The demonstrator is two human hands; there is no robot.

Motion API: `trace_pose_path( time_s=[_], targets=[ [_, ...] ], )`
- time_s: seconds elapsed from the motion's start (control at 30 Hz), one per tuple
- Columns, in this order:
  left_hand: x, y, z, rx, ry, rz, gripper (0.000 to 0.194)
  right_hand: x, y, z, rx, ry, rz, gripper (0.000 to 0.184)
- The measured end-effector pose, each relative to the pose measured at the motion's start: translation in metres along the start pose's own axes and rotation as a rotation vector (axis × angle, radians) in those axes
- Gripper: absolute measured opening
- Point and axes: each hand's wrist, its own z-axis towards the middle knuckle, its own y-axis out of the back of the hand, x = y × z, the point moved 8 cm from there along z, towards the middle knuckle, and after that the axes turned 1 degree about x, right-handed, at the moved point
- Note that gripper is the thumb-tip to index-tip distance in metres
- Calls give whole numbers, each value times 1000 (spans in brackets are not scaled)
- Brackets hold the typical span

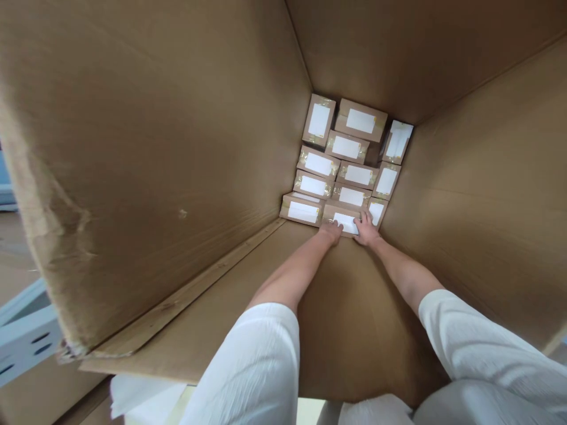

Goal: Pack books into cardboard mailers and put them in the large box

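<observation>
Deep inside a tall carton, both my arms reach down to a small cardboard box [346, 222] with a white label, in the row nearest me. My left hand [332, 230] is on its left part, fingers bent over the top. On its right end lies my right hand [367, 229], thumb and fingers apart around the corner. Together they hold the box between them. Left of it sits a similar labelled box [302, 211]. To the right, partly hidden by my right hand, another labelled box [376, 211] stands against the carton wall.
The big carton [177, 147] surrounds my arms with high brown walls. Several taped boxes [358, 174] cover its floor in rows, with a dark gap [374, 152] near the far right. Outside at left is a white metal frame [31, 342] with slots.
</observation>
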Motion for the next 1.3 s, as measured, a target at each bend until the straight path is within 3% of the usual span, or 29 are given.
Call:
trace_pose_path(
  time_s=[0.23, 0.37, 0.5, 0.77, 1.0, 1.17, 1.3],
  targets=[
    [-1, 6, -13, 25, 22, -15, 76, 8, 12, 3, 185, -49, -42, 66],
    [-1, 31, -27, 36, 46, 26, 68, 17, 30, -5, 200, -55, -107, 63],
    [-4, 64, -57, 2, 81, 45, 62, 17, 56, -25, 145, -63, -140, 55],
    [-42, 120, -147, -125, 83, 54, 57, 4, 139, -67, -74, -148, 14, 56],
    [-72, 153, -231, -279, 78, 21, 56, 19, 218, -131, -201, -125, 110, 50],
    [-93, 167, -302, -395, 135, 25, 54, 45, 256, -199, -256, -85, 118, 41],
    [-116, 162, -357, -563, 205, -107, 57, 70, 270, -252, -336, 28, 151, 38]
  ],
)
